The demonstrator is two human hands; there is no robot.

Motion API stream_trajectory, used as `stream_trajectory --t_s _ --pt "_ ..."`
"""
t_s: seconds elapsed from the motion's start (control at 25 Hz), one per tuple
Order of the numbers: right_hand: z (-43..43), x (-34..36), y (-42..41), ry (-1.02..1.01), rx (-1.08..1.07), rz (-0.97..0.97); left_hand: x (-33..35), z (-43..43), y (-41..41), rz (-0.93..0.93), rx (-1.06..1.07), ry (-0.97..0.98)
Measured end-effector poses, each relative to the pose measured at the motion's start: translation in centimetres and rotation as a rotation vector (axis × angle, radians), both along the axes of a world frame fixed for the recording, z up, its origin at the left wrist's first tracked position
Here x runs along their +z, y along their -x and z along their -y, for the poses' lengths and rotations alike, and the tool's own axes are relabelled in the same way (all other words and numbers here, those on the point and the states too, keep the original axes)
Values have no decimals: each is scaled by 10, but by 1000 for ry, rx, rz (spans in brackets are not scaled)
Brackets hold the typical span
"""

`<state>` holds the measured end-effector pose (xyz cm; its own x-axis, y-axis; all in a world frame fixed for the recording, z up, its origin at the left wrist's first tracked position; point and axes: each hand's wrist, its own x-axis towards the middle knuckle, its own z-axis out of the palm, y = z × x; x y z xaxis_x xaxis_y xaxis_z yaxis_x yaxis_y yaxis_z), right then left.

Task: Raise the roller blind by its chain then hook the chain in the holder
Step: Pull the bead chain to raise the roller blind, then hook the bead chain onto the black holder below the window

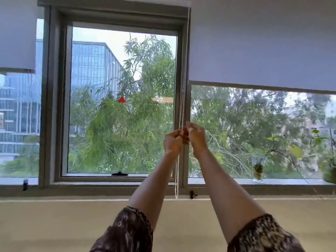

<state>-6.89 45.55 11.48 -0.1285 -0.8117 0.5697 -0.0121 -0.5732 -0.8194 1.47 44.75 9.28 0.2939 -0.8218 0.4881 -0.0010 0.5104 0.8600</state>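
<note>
Two bare forearms rose from dark patterned sleeves (131,231) at 5 and 6 o'clock and met just off the frame's centre, toward 4 o'clock. The left hand (172,141) and the right hand (197,138) were side by side at one height, touching at the fingers. Both had their fingers curled tightly round the chain (183,88). Blur hid which strand each hand held.

From the hands, the chain ran toward 12 o'clock along the grey window frame (52,106) and out of view at the top. Toward 6 o'clock its slack loop hung between the forearms, ending just above the sill (91,191). A small dark fitting (192,194) sat on the sill at 6 o'clock from the right hand, just beside the loop's foot and apart from it. Whether this was the holder could not be told.

The blind (254,42) filled the 1 to 2 o'clock region, its bottom bar partway down the pane and its left edge just beside the chain. A second blind (17,33) hung at 10 o'clock. A glass jar (258,170) holding a plant cutting stood on the sill at 4 o'clock. Beyond the glass were trees (127,124) at centre and an office building (94,62) toward 10 o'clock.
</note>
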Motion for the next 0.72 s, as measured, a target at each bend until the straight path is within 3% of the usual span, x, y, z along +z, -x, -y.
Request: stream_trajectory --t_s 0.32,0.72 --pt "28 -7 -1 9 -56 -80 -19 14 7 15 -17 48" --pt "114 -140 1 -187 -86 -230 -168 115 -12 65 -144 -121"
